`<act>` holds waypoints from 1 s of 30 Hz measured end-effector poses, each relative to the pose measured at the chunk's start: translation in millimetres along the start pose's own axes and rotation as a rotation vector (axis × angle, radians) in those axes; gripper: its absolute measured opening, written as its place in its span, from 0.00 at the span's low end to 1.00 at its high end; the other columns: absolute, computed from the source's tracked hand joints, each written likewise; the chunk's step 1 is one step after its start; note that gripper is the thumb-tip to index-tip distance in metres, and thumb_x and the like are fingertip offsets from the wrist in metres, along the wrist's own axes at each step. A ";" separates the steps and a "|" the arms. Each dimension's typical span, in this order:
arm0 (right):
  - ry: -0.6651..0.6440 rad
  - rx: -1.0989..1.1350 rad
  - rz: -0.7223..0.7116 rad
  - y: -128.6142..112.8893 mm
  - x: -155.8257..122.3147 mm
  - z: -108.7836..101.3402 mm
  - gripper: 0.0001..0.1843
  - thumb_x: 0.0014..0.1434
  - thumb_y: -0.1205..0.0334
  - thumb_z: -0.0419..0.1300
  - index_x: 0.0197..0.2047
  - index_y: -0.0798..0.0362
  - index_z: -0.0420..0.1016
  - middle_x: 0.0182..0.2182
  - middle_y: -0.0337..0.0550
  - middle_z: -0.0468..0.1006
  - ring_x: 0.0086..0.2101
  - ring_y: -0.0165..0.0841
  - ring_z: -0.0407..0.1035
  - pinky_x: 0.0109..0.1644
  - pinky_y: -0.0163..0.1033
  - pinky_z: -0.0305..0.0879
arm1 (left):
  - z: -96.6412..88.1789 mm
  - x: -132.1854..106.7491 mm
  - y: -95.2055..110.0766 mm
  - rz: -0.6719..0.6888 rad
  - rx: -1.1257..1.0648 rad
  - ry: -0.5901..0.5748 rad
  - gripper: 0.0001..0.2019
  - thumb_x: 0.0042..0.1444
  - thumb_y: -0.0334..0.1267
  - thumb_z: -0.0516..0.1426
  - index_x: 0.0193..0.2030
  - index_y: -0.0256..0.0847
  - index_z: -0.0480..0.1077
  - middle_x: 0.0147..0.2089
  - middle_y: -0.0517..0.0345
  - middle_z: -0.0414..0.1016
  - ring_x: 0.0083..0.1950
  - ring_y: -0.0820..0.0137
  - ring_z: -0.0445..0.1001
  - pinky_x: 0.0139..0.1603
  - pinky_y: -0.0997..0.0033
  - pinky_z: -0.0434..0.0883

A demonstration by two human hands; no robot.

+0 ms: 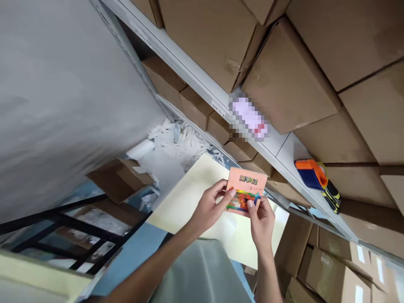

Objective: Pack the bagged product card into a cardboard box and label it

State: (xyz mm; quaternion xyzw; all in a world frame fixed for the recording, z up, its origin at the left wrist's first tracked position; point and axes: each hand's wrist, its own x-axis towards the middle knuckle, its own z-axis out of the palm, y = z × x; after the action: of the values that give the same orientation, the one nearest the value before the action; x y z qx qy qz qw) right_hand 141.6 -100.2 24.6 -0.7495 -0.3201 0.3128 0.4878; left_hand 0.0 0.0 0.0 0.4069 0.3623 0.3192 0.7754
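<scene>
Above the cream tabletop (187, 198), both hands (211, 206) grip a pink card (247, 187) reading "闹学记".

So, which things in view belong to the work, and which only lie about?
Work:
- Rectangular pink printed card, in left hand and right hand
- Pale-yellow tabletop

Seemingly lying about:
- Orange-blue plastic object
- Black-yellow tool
- White paper scraps
- Brown cardboard boxes

A pink card (245, 190), right of centre and slightly below the middle of the frame, carries a title (248, 180) in three bold Chinese characters that appear to read 闹学记; a smaller line beneath it is illegible. Just above the centre, dark lettering (218, 108) on the pale shelf edge (186, 75) is too small and slanted to read surely. A pixelated patch (248, 117) to its right hides any wording.
</scene>
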 end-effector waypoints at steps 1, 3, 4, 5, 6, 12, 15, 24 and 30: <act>0.002 -0.026 0.002 -1.2 7.4 5.9 0.20 0.68 0.40 0.67 0.42 0.51 0.79 0.35 0.42 0.82 0.34 0.35 0.75 0.38 0.37 0.74 | -7.4 9.4 2.5 0.003 0.014 -0.001 0.17 0.66 0.54 0.65 0.46 0.41 0.78 0.48 0.52 0.85 0.48 0.62 0.83 0.50 0.68 0.79; 0.002 -0.078 0.006 -2.2 21.4 17.1 0.19 0.69 0.42 0.67 0.43 0.51 0.81 0.35 0.42 0.82 0.34 0.35 0.76 0.39 0.37 0.76 | -21.1 26.6 5.5 0.007 0.040 0.004 0.16 0.68 0.53 0.63 0.46 0.41 0.79 0.49 0.52 0.85 0.50 0.62 0.82 0.51 0.69 0.79; 0.001 -0.101 0.010 -2.0 27.8 22.3 0.18 0.69 0.43 0.67 0.43 0.51 0.81 0.35 0.42 0.83 0.34 0.34 0.76 0.40 0.37 0.76 | -27.3 34.4 6.1 0.008 0.057 0.009 0.16 0.69 0.53 0.62 0.46 0.41 0.79 0.49 0.52 0.85 0.50 0.62 0.82 0.51 0.69 0.79; -0.001 -0.120 0.017 -1.5 34.0 27.2 0.18 0.69 0.44 0.67 0.43 0.51 0.82 0.35 0.42 0.83 0.34 0.34 0.76 0.40 0.37 0.76 | -32.9 41.4 6.3 0.008 0.074 0.015 0.15 0.69 0.52 0.62 0.46 0.42 0.80 0.49 0.52 0.84 0.51 0.61 0.82 0.52 0.69 0.78; -0.003 -0.131 0.027 -0.8 39.7 31.9 0.18 0.69 0.44 0.67 0.43 0.51 0.82 0.35 0.43 0.83 0.34 0.34 0.76 0.39 0.37 0.77 | -37.8 47.8 6.2 0.008 0.090 0.021 0.15 0.69 0.52 0.61 0.46 0.42 0.80 0.49 0.52 0.84 0.52 0.61 0.82 0.52 0.69 0.78; -0.017 -0.088 0.106 2.5 64.2 52.7 0.20 0.69 0.40 0.66 0.41 0.49 0.84 0.35 0.45 0.83 0.33 0.37 0.77 0.38 0.40 0.79 | -53.6 73.3 6.8 -0.030 0.101 0.092 0.14 0.66 0.53 0.63 0.47 0.46 0.83 0.47 0.52 0.84 0.52 0.57 0.81 0.49 0.67 0.79; -0.011 -0.080 0.129 3.1 69.8 56.5 0.21 0.69 0.39 0.65 0.40 0.48 0.84 0.33 0.45 0.82 0.33 0.38 0.76 0.37 0.40 0.78 | -54.9 80.3 9.6 -0.046 0.092 0.121 0.14 0.63 0.54 0.65 0.46 0.47 0.84 0.46 0.51 0.84 0.51 0.55 0.81 0.50 0.65 0.80; -0.074 -0.048 0.172 4.8 70.8 52.5 0.24 0.73 0.37 0.59 0.42 0.48 0.83 0.38 0.47 0.82 0.37 0.39 0.76 0.39 0.41 0.76 | -56.0 86.9 11.6 -0.078 0.097 0.098 0.16 0.63 0.57 0.65 0.43 0.47 0.85 0.44 0.51 0.83 0.45 0.58 0.81 0.43 0.68 0.80; 0.002 -0.076 0.170 5.5 69.3 53.6 0.26 0.70 0.36 0.63 0.31 0.49 0.75 0.26 0.38 0.70 0.27 0.31 0.63 0.28 0.34 0.63 | -55.0 83.3 12.2 -0.095 0.082 0.071 0.17 0.63 0.58 0.65 0.43 0.46 0.85 0.42 0.52 0.82 0.42 0.60 0.81 0.41 0.68 0.81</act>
State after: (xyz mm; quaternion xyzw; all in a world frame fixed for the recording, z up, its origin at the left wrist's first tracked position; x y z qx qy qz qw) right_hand 142.2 -19.0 -9.0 -0.7924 -0.2664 0.3397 0.4310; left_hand -3.1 93.5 -37.0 0.4090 0.4211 0.2814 0.7591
